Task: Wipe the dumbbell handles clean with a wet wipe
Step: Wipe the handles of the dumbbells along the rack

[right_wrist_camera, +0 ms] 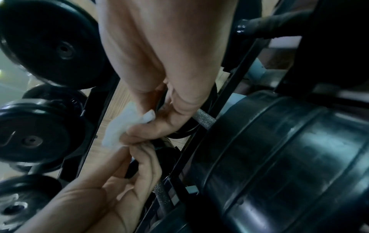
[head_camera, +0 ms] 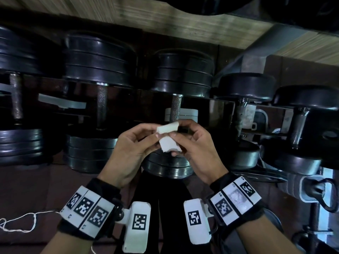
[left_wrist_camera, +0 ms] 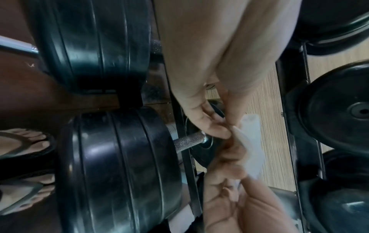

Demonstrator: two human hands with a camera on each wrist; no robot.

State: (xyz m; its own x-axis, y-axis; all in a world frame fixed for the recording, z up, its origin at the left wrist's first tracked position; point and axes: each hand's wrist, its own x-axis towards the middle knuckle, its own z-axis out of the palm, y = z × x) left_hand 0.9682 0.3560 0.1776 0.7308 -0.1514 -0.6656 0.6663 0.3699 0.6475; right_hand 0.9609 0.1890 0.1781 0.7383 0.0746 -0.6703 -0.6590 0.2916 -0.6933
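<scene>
Wrist bands with printed square markers sit nearest. Above them the left hand and right hand both pinch a white wipe, fingers clamped on its edges; it is held in the air, just in front of the middle dumbbell handle and not touching it. Judgement: wiping here is not yet begun; the wipe is being unfolded or refolded, and every handle in view remains to do. Wipe is soft, folded, limp. Handles are knurled steel bars; dumbbell ends are stacked black discs, glossy, rounded, resting on a rack.
</scene>
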